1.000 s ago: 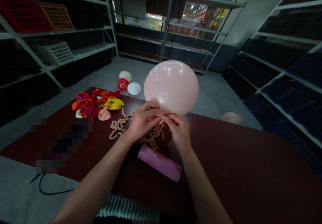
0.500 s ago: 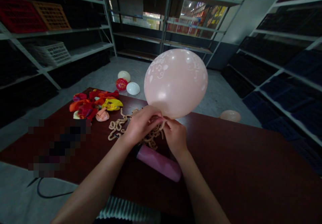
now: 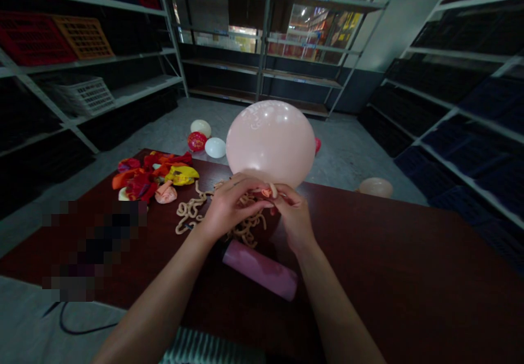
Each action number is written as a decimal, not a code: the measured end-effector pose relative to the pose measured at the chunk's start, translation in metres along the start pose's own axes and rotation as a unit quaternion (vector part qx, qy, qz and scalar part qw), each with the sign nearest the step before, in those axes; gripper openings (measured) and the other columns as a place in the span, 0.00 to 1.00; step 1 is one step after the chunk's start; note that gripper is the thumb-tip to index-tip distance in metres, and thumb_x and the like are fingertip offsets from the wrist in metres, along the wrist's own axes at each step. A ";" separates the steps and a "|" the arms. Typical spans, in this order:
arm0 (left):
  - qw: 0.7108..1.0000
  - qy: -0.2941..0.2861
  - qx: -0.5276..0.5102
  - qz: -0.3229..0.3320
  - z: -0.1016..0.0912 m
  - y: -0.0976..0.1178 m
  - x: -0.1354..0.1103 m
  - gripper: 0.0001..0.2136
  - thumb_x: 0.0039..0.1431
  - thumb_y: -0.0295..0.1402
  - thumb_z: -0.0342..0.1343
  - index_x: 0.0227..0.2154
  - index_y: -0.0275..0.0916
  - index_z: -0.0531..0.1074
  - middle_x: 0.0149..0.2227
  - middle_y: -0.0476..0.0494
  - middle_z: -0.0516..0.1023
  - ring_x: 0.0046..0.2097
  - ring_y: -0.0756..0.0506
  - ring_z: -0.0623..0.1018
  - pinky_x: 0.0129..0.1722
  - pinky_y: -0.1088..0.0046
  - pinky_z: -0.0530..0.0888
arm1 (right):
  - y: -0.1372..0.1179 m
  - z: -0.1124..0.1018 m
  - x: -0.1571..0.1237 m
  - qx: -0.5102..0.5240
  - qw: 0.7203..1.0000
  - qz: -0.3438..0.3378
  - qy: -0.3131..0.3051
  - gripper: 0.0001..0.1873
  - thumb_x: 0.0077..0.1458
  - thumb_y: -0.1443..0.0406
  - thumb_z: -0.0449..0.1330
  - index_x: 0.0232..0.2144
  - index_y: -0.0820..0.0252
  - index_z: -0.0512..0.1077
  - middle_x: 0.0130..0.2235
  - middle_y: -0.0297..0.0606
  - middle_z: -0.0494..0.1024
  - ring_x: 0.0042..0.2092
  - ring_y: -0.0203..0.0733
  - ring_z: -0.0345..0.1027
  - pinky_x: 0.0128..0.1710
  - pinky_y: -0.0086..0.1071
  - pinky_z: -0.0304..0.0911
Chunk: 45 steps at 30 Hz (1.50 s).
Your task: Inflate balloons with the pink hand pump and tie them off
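A large inflated pale pink balloon (image 3: pixel 270 140) with white print stands over the table's far edge, its neck end turned toward me. My left hand (image 3: pixel 233 206) pinches the balloon by its neck, and the coral-coloured mouth shows between my fingers. Beside it, the fingertips of my right hand (image 3: pixel 293 214) close on a short beige cord (image 3: pixel 273 189) that curves by the neck. Whether the cord goes fully around the neck is hidden. A pile of beige cords (image 3: pixel 190 208) lies under and left of my hands. Just below them rests a pink cylinder (image 3: pixel 261 270), perhaps a balloon pump.
Several uninflated coloured balloons (image 3: pixel 153 175) lie heaped at the left of the dark red-brown table (image 3: pixel 380 255). A blurred-out dark object (image 3: pixel 102 244) is nearer me. Inflated balloons, among them a white one (image 3: pixel 215 147), lie on the floor. Shelves with crates (image 3: pixel 84 36) surround the area.
The pink balloon has come lower and a little left, tipping so its mouth shows. My right hand has turned slightly at the neck, and a red balloon now shows behind.
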<state>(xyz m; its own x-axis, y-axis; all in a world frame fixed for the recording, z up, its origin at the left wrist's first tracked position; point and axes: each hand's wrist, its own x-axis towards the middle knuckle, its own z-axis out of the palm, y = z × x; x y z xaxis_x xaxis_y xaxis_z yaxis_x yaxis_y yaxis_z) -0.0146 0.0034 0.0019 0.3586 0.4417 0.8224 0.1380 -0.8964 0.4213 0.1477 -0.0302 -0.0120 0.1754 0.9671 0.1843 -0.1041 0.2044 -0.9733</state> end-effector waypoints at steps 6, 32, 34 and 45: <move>0.999 0.026 -0.026 -0.022 0.004 0.001 0.001 0.12 0.60 0.25 0.65 0.47 0.38 0.78 0.43 0.40 0.80 0.46 0.44 0.78 0.47 0.66 0.75 | 0.005 -0.001 -0.001 0.056 0.998 0.013 -0.016 0.09 0.48 0.57 0.68 0.33 0.51 0.81 0.34 0.32 0.81 0.29 0.33 0.69 0.24 0.26 0.61; 0.995 0.053 -0.048 -0.076 0.008 0.006 -0.001 0.06 0.65 0.34 0.62 0.33 0.37 0.78 0.33 0.44 0.78 0.35 0.47 0.77 0.35 0.73 0.72 | 0.001 -0.002 -0.010 0.119 0.983 0.012 -0.143 0.19 0.57 0.53 0.63 0.50 0.48 0.77 0.17 0.25 0.72 0.16 0.30 0.61 0.12 0.23 0.48; 0.995 0.039 -0.050 -0.080 0.009 0.004 -0.002 0.07 0.65 0.34 0.62 0.34 0.37 0.78 0.32 0.44 0.78 0.36 0.47 0.77 0.36 0.72 0.72 | 0.001 -0.001 -0.009 0.120 0.987 0.011 -0.106 0.16 0.54 0.51 0.65 0.40 0.51 0.80 0.17 0.26 0.71 0.16 0.30 0.60 0.12 0.23 0.47; 0.968 0.079 -0.150 -0.187 0.007 0.001 0.004 0.10 0.60 0.41 0.66 0.32 0.39 0.81 0.33 0.42 0.81 0.36 0.44 0.80 0.38 0.67 0.77 | -0.005 -0.003 -0.005 0.107 0.992 0.005 -0.061 0.21 0.52 0.46 0.65 0.26 0.54 0.67 0.25 0.30 0.73 0.23 0.32 0.59 0.22 0.28 0.55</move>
<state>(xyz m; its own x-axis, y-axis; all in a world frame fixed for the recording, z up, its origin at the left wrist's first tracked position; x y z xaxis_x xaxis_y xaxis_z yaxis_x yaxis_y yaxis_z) -0.0067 0.0043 0.0032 0.1867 0.7543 0.6295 -0.0515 -0.6323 0.7730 0.1500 -0.0363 -0.0082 0.0554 0.9778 0.2019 -0.3138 0.2090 -0.9262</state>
